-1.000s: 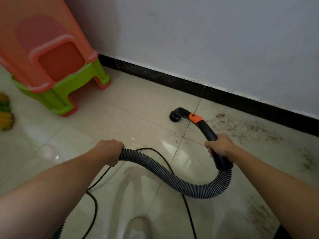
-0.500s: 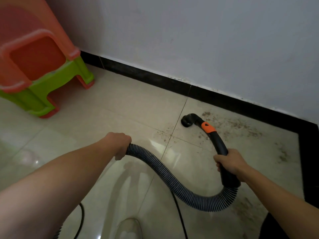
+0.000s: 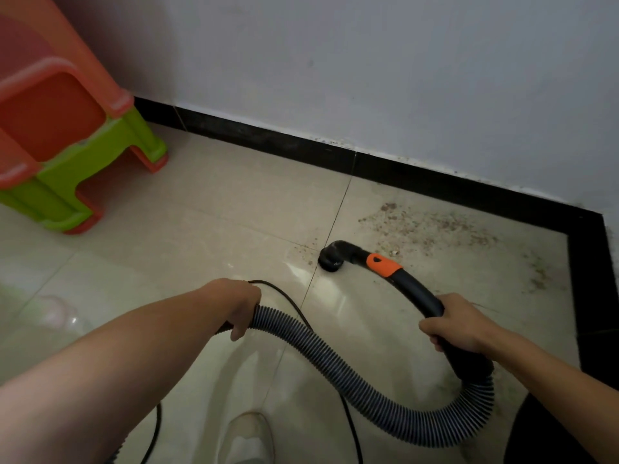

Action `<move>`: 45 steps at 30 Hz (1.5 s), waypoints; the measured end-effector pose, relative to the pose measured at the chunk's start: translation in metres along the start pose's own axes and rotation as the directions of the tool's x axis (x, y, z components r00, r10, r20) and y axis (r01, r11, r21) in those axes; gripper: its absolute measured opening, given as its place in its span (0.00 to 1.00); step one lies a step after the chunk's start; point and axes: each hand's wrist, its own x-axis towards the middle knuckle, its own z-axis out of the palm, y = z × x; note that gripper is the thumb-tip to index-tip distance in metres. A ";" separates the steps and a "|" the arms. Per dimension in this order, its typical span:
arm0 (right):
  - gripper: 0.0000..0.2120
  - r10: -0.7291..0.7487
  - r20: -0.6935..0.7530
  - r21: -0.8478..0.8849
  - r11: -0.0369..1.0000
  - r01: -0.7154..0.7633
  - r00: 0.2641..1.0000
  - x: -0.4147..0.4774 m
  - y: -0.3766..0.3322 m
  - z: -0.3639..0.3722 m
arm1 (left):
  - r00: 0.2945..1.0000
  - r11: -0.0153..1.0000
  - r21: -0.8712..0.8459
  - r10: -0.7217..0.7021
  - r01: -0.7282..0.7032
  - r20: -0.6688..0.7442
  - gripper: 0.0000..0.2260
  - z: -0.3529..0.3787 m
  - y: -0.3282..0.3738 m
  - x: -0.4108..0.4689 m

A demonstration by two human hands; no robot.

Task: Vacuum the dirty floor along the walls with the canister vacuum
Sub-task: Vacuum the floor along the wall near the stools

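Note:
A black curved vacuum handle (image 3: pixel 418 293) with an orange collar (image 3: pixel 383 265) ends in a small round nozzle (image 3: pixel 330 259) that rests on the beige tile floor at a grout line. My right hand (image 3: pixel 459 324) is closed around the handle's lower part. A grey ribbed hose (image 3: pixel 335 356) loops from the handle back toward me, and my left hand (image 3: pixel 241 304) grips it. Brown dirt specks (image 3: pixel 432 226) lie scattered on the tile right of the nozzle, along the black baseboard (image 3: pixel 402 172). The canister itself is out of view.
Stacked orange and green plastic stools (image 3: pixel 67 142) stand at the far left by the wall. A black power cord (image 3: pixel 348 423) trails over the floor under the hose. My pale shoe (image 3: pixel 248 440) shows at the bottom. A dark border strip (image 3: pixel 589 296) marks the right corner.
The nozzle has slid back left and toward me, onto the grout line at the near edge of the dirt. The view has swung back left, and the power cord shows by my left hand again.

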 end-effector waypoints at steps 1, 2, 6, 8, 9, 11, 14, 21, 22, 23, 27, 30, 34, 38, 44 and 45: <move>0.07 -0.017 0.019 -0.043 0.999 0.018 1.000 -0.004 0.002 0.003 | 1.000 1.000 0.004 0.008 -0.008 -0.001 0.20 0.000 0.004 0.000; 0.08 -0.028 0.030 -0.085 0.996 0.030 0.999 -0.007 0.003 0.006 | 1.000 1.000 0.011 0.014 -0.014 -0.004 0.20 -0.001 0.007 0.000; 0.11 -0.039 0.059 -0.134 0.990 0.047 0.997 -0.014 0.010 0.005 | 1.000 0.999 0.025 0.025 -0.024 -0.012 0.20 -0.005 0.017 0.001; 0.10 -0.034 0.041 -0.149 0.988 0.039 0.999 -0.012 0.011 0.002 | 1.000 0.999 0.033 0.026 -0.026 -0.011 0.21 -0.004 0.018 0.000; 0.10 -0.036 0.003 -0.186 0.982 0.036 0.999 -0.010 0.009 0.002 | 1.000 0.999 0.039 0.026 -0.026 -0.009 0.21 -0.002 0.018 0.000; 0.10 -0.043 -0.125 -0.273 0.962 0.007 0.991 -0.004 0.000 0.003 | 1.000 0.999 0.049 0.019 -0.018 -0.013 0.22 0.001 0.018 -0.001; 0.11 -0.049 -0.205 -0.257 0.966 -0.006 0.978 0.005 -0.019 0.006 | 0.999 0.999 0.023 -0.024 0.025 -0.043 0.23 -0.005 0.006 -0.005; 0.10 -0.091 0.023 -0.383 0.919 0.093 0.996 -0.009 -0.018 0.031 | 0.999 0.999 -0.006 -0.047 0.047 0.006 0.20 -0.002 -0.002 -0.006; 0.10 -0.101 -0.015 -0.432 0.898 0.085 0.995 -0.007 -0.020 0.031 | 0.999 0.999 0.002 -0.041 0.041 -0.004 0.21 -0.001 0.001 -0.005; 0.11 -0.105 -0.073 -0.457 0.887 0.060 0.992 -0.003 -0.024 0.030 | 0.999 0.999 0.007 -0.037 0.038 -0.021 0.21 -0.002 0.002 -0.005; 0.11 -0.026 -0.221 -0.207 0.978 -0.021 0.975 0.021 -0.040 0.026 | 0.993 0.995 -0.013 -0.097 0.096 -0.070 0.22 -0.009 -0.016 -0.012; 0.09 -0.021 -0.133 -0.018 1.000 0.019 0.991 0.033 -0.042 0.032 | 0.987 0.987 -0.027 -0.159 0.159 -0.033 0.20 -0.004 -0.035 -0.016; 0.08 -0.049 -0.136 0.001 0.999 0.050 0.989 0.046 -0.053 0.029 | 0.985 0.984 -0.046 -0.173 0.173 0.003 0.20 0.005 -0.042 -0.015; 0.10 -0.108 0.030 -0.092 0.990 0.110 0.994 0.047 -0.062 0.032 | 0.990 0.988 -0.063 -0.144 0.144 0.003 0.21 0.006 -0.038 -0.014; 0.10 -0.126 -0.047 -0.220 0.969 0.113 0.991 0.040 -0.050 0.031 | 0.994 0.992 -0.057 -0.108 0.108 0.000 0.22 0.010 -0.028 -0.013; 0.10 -0.132 0.010 -0.203 0.970 0.131 0.991 0.039 -0.049 0.030 | 0.995 0.993 -0.069 -0.101 0.100 -0.004 0.22 0.010 -0.028 -0.012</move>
